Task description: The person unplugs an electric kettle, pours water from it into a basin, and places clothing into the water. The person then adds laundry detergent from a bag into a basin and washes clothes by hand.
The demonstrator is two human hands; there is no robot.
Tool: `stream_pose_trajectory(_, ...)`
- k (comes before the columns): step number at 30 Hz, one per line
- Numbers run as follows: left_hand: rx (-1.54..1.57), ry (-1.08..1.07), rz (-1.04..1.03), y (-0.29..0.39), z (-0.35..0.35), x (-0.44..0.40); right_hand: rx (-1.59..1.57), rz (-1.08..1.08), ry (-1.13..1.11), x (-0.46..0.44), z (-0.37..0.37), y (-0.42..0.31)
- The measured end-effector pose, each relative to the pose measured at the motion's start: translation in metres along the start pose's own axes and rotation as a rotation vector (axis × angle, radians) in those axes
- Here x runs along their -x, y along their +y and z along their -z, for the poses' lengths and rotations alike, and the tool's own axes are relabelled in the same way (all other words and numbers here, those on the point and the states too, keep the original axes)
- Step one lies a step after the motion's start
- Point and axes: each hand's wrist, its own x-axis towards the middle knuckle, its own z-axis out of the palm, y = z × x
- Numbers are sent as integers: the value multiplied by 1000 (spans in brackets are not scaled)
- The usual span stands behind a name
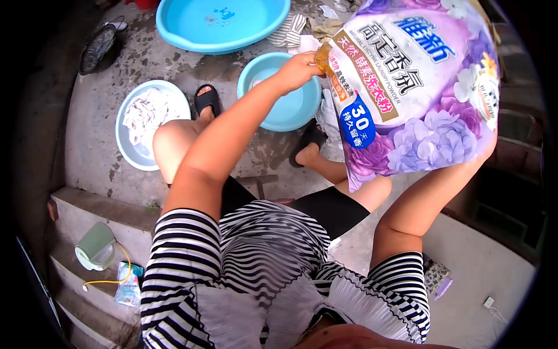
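Note:
A large purple floral bag of laundry powder (430, 87) is held up at the upper right, tilted. My left hand (299, 72) is closed on its narrow, yellowish left corner, above a light blue basin (285, 113) with some liquid in it. My right forearm (459, 180) reaches up to the bag's lower right edge; my right hand is hidden behind the bag, so its fingers cannot be seen.
A big blue tub (221, 41) stands at the top. Whitish cloths (148, 113) fill a basin (125, 148) on the left. Striped cloth (289, 32) lies beside the tub. Concrete steps (104, 203) at lower left hold a green container (96, 247) and a plastic packet (129, 285).

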Motion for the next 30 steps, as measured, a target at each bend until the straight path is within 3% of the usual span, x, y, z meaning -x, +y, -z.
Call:
stream_pose_trajectory(1,232,21,39,-3,-3,-5,-10,-27,-65,-2,-7,3)
stream_pose_trajectory(3,705,63,125,-30,-17,-11,9,88,93,-17,-47,20)
stream_pose_trajectory(4,810,83,125,-43,-21,-16,46,205,215,-19,-74,34)
stream_pose_trajectory(5,959,99,155,-44,-23,-15,-36,182,94,-28,-66,42)
stream_pose_trajectory(7,1032,95,157,-61,-23,-14,-93,135,78,-32,-72,54)
stream_pose_trajectory(9,849,189,244,-72,-29,-21,-99,65,101,-33,-80,56)
stream_pose_trajectory(10,792,243,261,-79,-34,-23,58,161,254,-23,-91,62)
stream_pose_trajectory(11,723,346,219,-78,-37,-24,-313,-45,-236,-19,-53,55)
stream_pose_trajectory(13,581,547,140,-79,-43,-25,-298,-41,-115,-4,-57,59)
stream_pose_trajectory(14,540,576,-38,-88,-43,-30,-195,-46,-16,3,-67,61)
stream_pose_trajectory(16,295,541,-181,-115,-43,-48,-116,-275,-404,-12,-42,57)
stream_pose_trajectory(17,171,516,-255,-123,-47,-51,-150,-215,-250,-8,-54,62)
stream_pose_trajectory(19,441,502,-108,-119,-53,-51,-184,-74,52,2,-77,73)
stream_pose_trajectory(21,709,494,42,-101,-53,-48,-177,-56,55,4,-73,75)
stream_pose_trajectory(22,662,518,107,-94,-49,-47,-91,-48,136,4,-70,74)
stream_pose_trajectory(25,662,432,33,-79,-34,-34,67,-41,272,-1,-60,69)
stream_pose_trajectory(26,613,464,94,-66,-30,-30,54,-55,243,-4,-54,67)
stream_pose_trajectory(30,571,537,-7,-101,-27,-50,88,-60,362,-11,-42,82)
